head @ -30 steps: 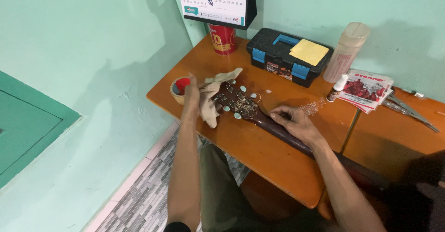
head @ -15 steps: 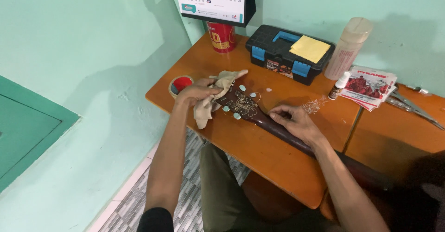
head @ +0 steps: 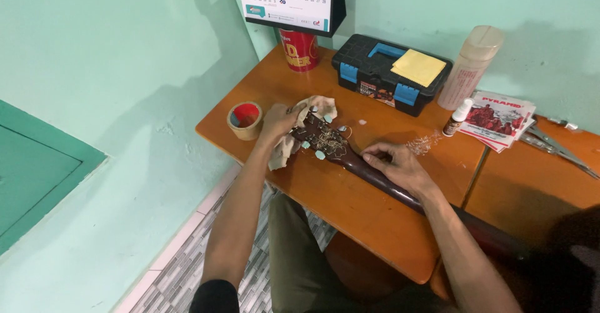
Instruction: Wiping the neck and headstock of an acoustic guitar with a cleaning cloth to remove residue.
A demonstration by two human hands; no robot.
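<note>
Crumpled beige cloth rag (head: 289, 139) soft, matt, under left-hand fingers (head: 277, 120). Dark glossy wooden guitar neck (head: 375, 176) smooth beneath right-hand fingers (head: 379, 158); pale plastic tuning pegs (head: 320, 155) just beside. Orange-brown wooden table (head: 350, 210) smooth, satin sheen.

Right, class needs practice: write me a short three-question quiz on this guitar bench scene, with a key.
1. True or false: the left hand presses a cloth against the guitar head.
2. Where does the right hand rest? A) on the toolbox B) on the guitar neck C) on the tape roll
3. What colour is the pad lying on the toolbox?

Key: 1 true; 2 B; 3 yellow.
</note>
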